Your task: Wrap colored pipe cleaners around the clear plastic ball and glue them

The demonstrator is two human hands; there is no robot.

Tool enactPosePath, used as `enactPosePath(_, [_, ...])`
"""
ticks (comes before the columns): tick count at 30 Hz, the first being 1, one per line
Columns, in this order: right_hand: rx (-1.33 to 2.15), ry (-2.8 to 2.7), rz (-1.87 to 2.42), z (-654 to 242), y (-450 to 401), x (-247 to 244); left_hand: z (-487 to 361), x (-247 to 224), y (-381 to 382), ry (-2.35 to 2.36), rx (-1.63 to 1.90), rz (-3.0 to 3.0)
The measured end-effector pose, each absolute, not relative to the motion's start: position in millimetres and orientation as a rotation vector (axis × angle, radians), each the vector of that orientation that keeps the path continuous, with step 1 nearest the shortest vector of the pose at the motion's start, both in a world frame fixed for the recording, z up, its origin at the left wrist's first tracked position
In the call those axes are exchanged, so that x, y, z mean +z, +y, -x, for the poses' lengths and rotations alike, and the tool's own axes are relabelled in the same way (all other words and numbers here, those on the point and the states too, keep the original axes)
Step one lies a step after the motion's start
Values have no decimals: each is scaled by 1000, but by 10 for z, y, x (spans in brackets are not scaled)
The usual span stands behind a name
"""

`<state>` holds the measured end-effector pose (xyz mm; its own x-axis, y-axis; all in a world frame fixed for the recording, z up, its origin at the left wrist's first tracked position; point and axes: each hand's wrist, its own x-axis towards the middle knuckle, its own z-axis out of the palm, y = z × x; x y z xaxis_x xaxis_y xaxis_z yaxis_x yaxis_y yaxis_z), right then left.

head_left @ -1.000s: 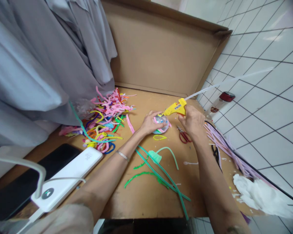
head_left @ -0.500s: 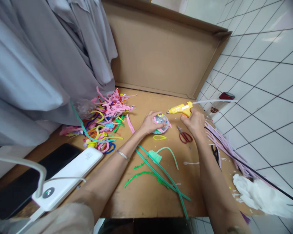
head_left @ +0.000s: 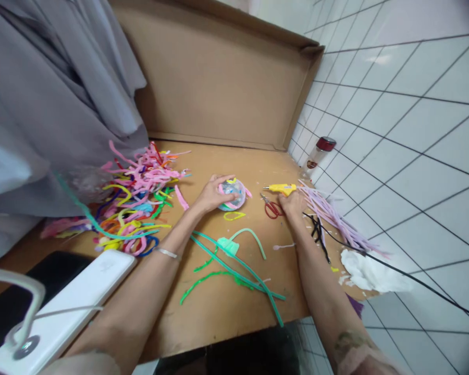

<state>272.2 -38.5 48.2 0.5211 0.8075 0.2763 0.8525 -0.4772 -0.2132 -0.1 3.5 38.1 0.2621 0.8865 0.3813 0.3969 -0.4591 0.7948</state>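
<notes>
On the table point(head_left: 207, 161), a part-trimmed, part-bare ball point(head_left: 238, 193) is gripped by the left hand point(head_left: 211, 195), the glue gun point(head_left: 279, 188) by the right hand point(head_left: 293, 203).

Our forearms point(head_left: 154, 278) reach forward; our left hand point(head_left: 211, 195) is curled, thumb extended, while our right hand point(head_left: 292, 203) seems curled too, its fingers mostly hidden.
</notes>
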Motion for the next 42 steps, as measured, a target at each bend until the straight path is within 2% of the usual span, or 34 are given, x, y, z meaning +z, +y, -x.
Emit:
enactPosePath(6, [-235,-1287,2531,-2712,-385,419,32,425,19,1144,1089,-2014])
enactPosePath(15, [-516,-1430,2348,-2711,-397,444,59,439,21,1132,1048,-1995])
enactPosePath(24, [-286,-1094,2511,-2872,-387,270,107,444,39,1073,1017,-2038])
enactPosePath(27, [-399,-1156,2434,-2823,-403,352,116,465,29,1065,998,-2053])
enactPosePath(30, [-441,-1328,2173,-2681,-409,482,95,493,4,1026,976,-2088])
enactPosePath(32, [-232,-1462,1927,-2532,-389,538,69,514,-14,967,944,-2124])
enactPosePath(38, [785,-1483,1208,-2050,-283,435,3,573,-67,811,871,-2226])
enactPosePath(42, [1092,-1332,1027,-1914,-261,287,1,586,-74,772,874,-2242])
